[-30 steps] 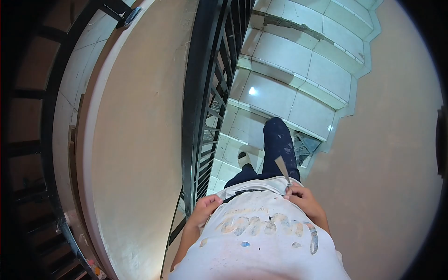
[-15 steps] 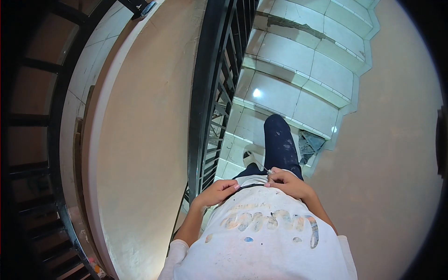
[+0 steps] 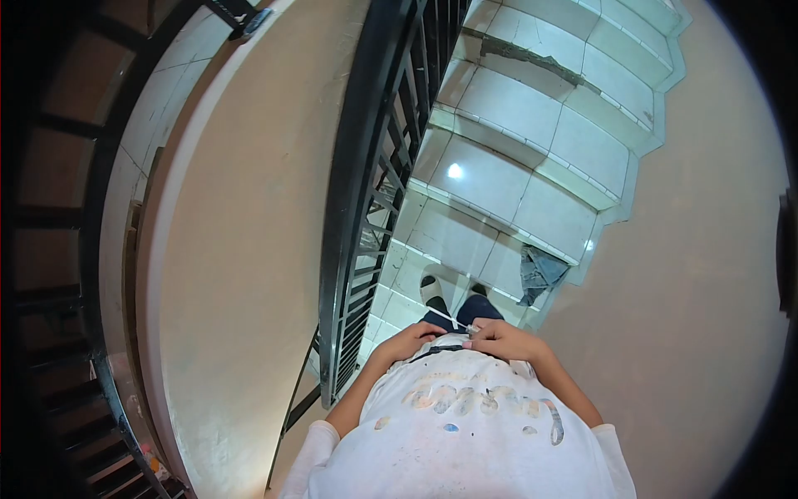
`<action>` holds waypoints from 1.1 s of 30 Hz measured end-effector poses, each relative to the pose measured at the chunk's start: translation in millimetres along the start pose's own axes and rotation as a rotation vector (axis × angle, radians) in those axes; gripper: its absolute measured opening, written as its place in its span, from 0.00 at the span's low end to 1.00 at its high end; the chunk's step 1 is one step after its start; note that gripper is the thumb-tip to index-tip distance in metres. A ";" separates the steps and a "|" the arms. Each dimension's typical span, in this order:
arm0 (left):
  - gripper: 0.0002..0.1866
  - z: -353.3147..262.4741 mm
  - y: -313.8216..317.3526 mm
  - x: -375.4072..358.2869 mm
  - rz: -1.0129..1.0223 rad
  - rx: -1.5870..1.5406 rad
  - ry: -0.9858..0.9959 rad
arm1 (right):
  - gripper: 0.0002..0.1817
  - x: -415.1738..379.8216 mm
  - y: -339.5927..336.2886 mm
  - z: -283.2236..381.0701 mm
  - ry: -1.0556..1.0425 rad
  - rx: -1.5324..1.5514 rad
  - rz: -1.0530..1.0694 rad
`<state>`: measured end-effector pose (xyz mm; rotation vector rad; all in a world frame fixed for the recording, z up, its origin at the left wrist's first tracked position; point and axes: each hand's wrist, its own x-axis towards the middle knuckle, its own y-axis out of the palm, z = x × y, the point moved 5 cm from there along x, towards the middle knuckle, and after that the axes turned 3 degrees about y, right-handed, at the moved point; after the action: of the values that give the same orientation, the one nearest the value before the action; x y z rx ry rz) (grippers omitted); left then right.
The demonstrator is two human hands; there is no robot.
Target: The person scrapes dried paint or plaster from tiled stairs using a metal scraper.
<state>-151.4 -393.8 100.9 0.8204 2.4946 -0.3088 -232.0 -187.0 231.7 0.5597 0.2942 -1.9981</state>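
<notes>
At my waist, my left hand (image 3: pixel 411 339) is closed with its fingers gathered at the lower edge of a stained white shirt (image 3: pixel 474 416). Opposite it, my right hand (image 3: pixel 501 339) pinches a thin white cord (image 3: pixel 445 315), whose free length sticks out forward and to the left over my legs. A dark band (image 3: pixel 436 351) crosses the shirt front between the hands. Below are dark trousers (image 3: pixel 478 311) and a light slipper (image 3: pixel 430 289) on one foot. The fingertips of both hands are partly hidden by cloth.
White tiled stairs (image 3: pixel 486 170) rise ahead, one step edge broken (image 3: pixel 532 60). A grey-blue rag (image 3: pixel 540 273) lies on the tiles by the right wall (image 3: pixel 673 333). A black metal railing (image 3: pixel 353 200) runs along the left, beside a beige wall (image 3: pixel 241 208).
The raised leg has come down, so both feet now stand on the tiles. The white cord shows more plainly. Both hands stay at the waist, and the view has shifted slightly.
</notes>
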 end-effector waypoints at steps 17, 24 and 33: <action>0.10 -28.8 68.2 -1.1 -0.143 -0.001 -0.316 | 0.11 -52.2 -18.1 -264.6 0.399 -0.226 -0.573; 0.09 -12.7 61.6 10.0 -0.145 -0.148 -0.347 | 0.09 -86.9 -4.2 -272.2 0.379 0.098 -0.548; 0.42 -116.1 -219.3 13.1 -1.446 1.081 0.084 | 0.16 -0.1 -109.0 -291.6 0.340 -0.152 -0.762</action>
<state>-337.7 -520.1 206.0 -0.8992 2.3758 -2.1521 -252.0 -9.6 -23.3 0.7645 0.9773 -2.5623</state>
